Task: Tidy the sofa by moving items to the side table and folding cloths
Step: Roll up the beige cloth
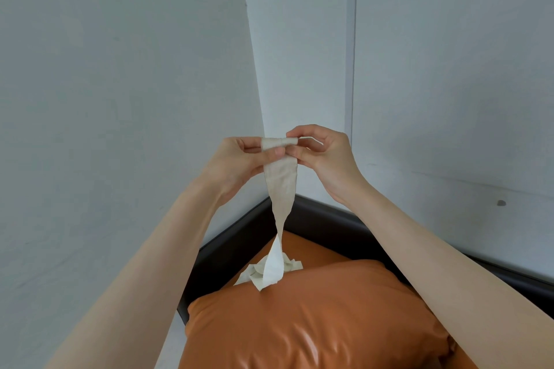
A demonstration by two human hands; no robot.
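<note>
— Both hands raised in front of a pale wall corner: left hand (239, 159) and right hand (325, 156) each pinching the top end of a long cream cloth strip (281, 183), fingers curled round it

— And the strip itself?

— Rolled tight between the fingertips at the top, hanging down twisted, lower end trailing onto a crumpled heap of the same cloth (269, 271)

— Resting where?

— On an orange leather cushion (314, 317), just beside the dark sofa frame (317, 219) along the wall

— Arms?

— Bare, reaching up from the lower corners
</note>
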